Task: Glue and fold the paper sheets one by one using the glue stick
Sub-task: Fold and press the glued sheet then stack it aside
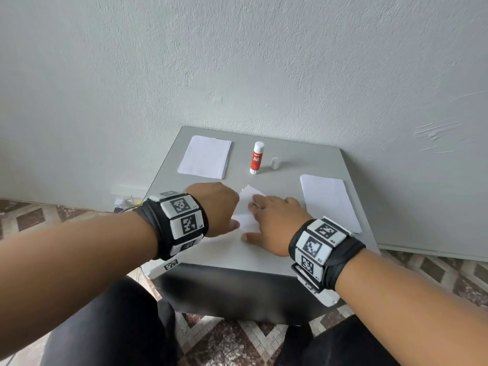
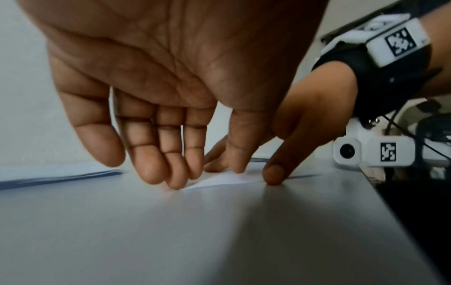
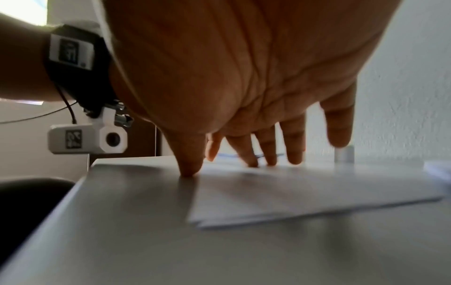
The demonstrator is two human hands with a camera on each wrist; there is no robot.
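Left hand [image 1: 215, 207] and right hand [image 1: 274, 223], fingers extended, press the folded white paper sheet [image 1: 248, 210] flat. Unfolded white paper stacks at 11 o'clock [image 1: 204, 157] and 3 o'clock [image 1: 327, 199] apparently remain; the uncapped red-and-white glue stick [image 1: 256, 157] stands at 12 o'clock.

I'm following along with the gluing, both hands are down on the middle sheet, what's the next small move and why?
Probably slide the right hand along the folded sheet to press the crease flat, while the left hand steadies it. Both hands' fingers are already on the paper, and the glue stick stands uncapped at the back, so gluing looks done.
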